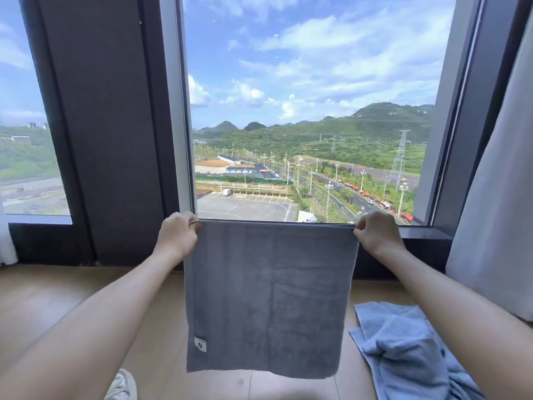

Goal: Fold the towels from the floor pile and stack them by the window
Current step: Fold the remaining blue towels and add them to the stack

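A grey towel [268, 298] hangs flat in front of me, stretched by its top edge at window-sill height, with a small white label near its lower left corner. My left hand [178, 235] pinches the top left corner and my right hand [376, 233] pinches the top right corner. The towel's bottom edge hangs free above the wooden floor. A crumpled light blue towel pile [403, 347] lies on the floor at the lower right, partly hidden by my right forearm.
A large window [311, 111] with a dark sill [424, 233] stands straight ahead, a dark pillar [115, 125] to its left. A white curtain [496, 212] hangs at the right. A white shoe [122, 385] shows at the bottom left on the wooden floor [57, 290].
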